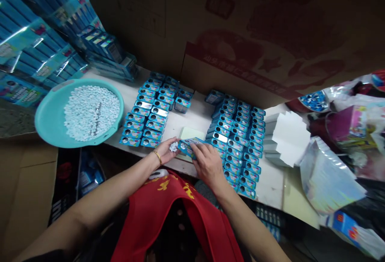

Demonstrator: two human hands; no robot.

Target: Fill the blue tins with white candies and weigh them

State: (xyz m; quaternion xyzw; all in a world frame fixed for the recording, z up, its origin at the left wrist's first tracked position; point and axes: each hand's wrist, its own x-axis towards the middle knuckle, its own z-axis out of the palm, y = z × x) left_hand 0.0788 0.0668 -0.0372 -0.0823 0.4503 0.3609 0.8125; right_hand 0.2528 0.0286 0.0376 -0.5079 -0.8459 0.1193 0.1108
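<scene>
My left hand (167,149) is cupped at the table's front edge, with a small heap of white tablets (173,146) in its fingers. Just to its right, my right hand (209,161) grips a small blue tin (185,145) from above. The round hole in the tin's near end faces the tablets, and the left fingertips meet or nearly meet that end. Under the tin lies a pale square pad (188,133). To the left, a turquoise basin (45,123) holds a broad heap of white tablets (87,109) with a dark streak across it.
Rows of blue tins stand left (144,113) and right (234,141) on the white table (177,123). A large cardboard box (234,53) walls off the back. Stacked blue packs (33,41) rise at far left. White folded card (285,137) and shiny sheets (327,177) lie right.
</scene>
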